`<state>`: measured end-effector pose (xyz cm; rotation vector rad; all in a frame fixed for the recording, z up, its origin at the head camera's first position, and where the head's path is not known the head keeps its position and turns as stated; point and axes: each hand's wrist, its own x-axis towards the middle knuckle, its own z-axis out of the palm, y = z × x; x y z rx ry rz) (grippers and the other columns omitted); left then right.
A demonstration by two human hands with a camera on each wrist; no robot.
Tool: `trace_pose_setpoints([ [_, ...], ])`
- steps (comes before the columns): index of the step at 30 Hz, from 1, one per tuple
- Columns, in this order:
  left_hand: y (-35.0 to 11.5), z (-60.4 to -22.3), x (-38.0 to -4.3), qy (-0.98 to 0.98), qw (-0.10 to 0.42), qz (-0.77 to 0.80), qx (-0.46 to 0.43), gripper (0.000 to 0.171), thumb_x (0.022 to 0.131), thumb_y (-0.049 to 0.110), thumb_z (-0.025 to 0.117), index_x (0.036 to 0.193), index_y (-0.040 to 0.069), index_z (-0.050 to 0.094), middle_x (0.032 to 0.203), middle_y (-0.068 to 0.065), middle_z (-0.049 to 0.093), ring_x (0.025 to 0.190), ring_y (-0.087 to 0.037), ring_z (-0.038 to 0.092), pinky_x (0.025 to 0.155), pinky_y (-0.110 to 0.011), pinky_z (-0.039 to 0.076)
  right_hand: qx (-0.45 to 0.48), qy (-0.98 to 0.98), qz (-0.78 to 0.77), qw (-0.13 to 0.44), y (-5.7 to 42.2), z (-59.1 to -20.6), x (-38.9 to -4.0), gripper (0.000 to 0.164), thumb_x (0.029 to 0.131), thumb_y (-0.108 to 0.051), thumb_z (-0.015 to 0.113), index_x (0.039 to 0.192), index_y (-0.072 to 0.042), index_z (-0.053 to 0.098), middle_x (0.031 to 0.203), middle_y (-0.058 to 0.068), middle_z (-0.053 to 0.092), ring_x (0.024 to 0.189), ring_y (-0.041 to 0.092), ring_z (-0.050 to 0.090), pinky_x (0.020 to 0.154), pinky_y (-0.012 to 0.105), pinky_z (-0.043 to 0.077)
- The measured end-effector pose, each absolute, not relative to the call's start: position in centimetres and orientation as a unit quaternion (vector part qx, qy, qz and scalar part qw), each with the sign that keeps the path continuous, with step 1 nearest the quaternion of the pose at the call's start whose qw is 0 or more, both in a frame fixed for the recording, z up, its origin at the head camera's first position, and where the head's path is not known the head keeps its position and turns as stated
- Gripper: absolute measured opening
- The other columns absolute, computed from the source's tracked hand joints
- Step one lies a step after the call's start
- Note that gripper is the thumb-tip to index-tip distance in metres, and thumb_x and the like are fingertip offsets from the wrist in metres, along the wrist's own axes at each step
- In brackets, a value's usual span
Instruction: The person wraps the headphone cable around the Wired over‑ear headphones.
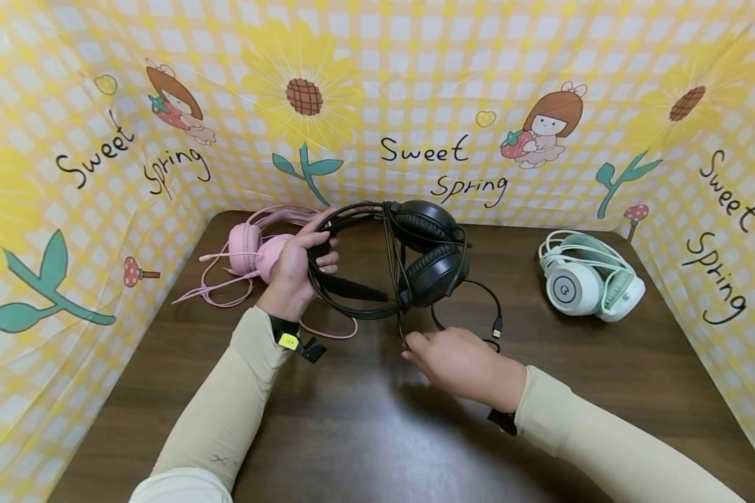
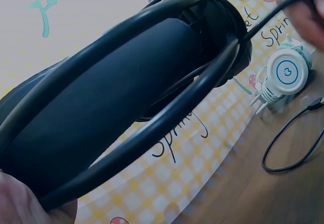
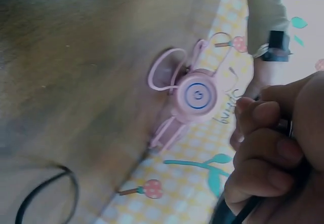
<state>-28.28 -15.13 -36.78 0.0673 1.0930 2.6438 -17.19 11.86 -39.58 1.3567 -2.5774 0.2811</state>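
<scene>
My left hand (image 1: pixel 298 269) grips the headband of a black pair of headphones (image 1: pixel 439 276), which it holds up above the table. Both ear cups point to the right, and black cable is wound around them. Below the cups, my right hand (image 1: pixel 456 363) pinches the black cable (image 1: pixel 402 328) with curled fingers. In the right wrist view the fingers (image 3: pixel 266 153) close around that cable. Its loose end, with a USB plug (image 1: pixel 498 327), hangs to the right. The left wrist view shows the headband (image 2: pixel 116 82) and its two frame tubes up close.
Pink headphones (image 1: pixel 244 248) with a microphone and cable lie at the back left of the brown wooden table (image 1: pixel 352 433). White and mint headphones (image 1: pixel 575 286) with wrapped cable lie at the back right. A yellow checked cloth (image 1: pixel 377 91) stands around the back and sides.
</scene>
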Motion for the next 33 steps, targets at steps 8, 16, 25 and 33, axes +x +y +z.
trace_pose_setpoints([
  [8, -15.1, -36.8, -28.2, 0.390, 0.143, 0.910, 0.008, 0.051, 0.097, -0.001, 0.036, 0.144, 0.016, 0.044, 0.091, -0.008, 0.036, 0.046, -0.007, 0.027, 0.042, -0.016, 0.031, 0.469, -0.873, 0.038, 0.130, 12.1, -36.4, -15.9, 0.025, 0.094, -0.020, 0.065, 0.077, -0.013, 0.048, 0.059, -0.008, 0.045, 0.044, 0.006, 0.040, 0.037, 0.025, 0.032],
  [16, -15.2, -37.6, -28.3, 0.427, 0.149, 0.892, -0.017, 0.056, 0.096, -0.002, 0.035, 0.149, 0.017, 0.039, 0.089, -0.005, 0.038, 0.046, -0.007, 0.026, 0.041, -0.017, 0.028, 0.498, -0.851, 0.018, 0.164, 12.4, -32.7, -15.4, 0.028, 0.090, -0.019, 0.069, 0.073, -0.014, 0.048, 0.058, -0.006, 0.044, 0.044, 0.010, 0.047, 0.036, 0.029, 0.034],
  [25, -15.0, -38.5, -27.9, 0.439, 0.180, 0.880, 0.000, 0.054, 0.095, -0.001, 0.037, 0.146, 0.017, 0.042, 0.083, -0.004, 0.042, 0.046, -0.008, 0.027, 0.040, -0.018, 0.028, 0.519, -0.834, -0.010, 0.187, 12.9, -29.8, -16.0, 0.032, 0.087, -0.028, 0.074, 0.072, -0.013, 0.051, 0.061, -0.002, 0.049, 0.046, 0.015, 0.051, 0.038, 0.033, 0.040],
  [33, -14.6, -38.6, -27.5, 0.474, 0.204, 0.856, 0.004, 0.055, 0.095, -0.001, 0.038, 0.147, 0.016, 0.041, 0.080, -0.002, 0.043, 0.045, -0.007, 0.028, 0.040, -0.017, 0.029, 0.531, -0.834, -0.036, 0.143, 13.6, -27.3, -16.6, 0.025, 0.077, -0.017, 0.079, 0.075, -0.014, 0.054, 0.066, -0.003, 0.052, 0.047, 0.017, 0.052, 0.040, 0.035, 0.040],
])
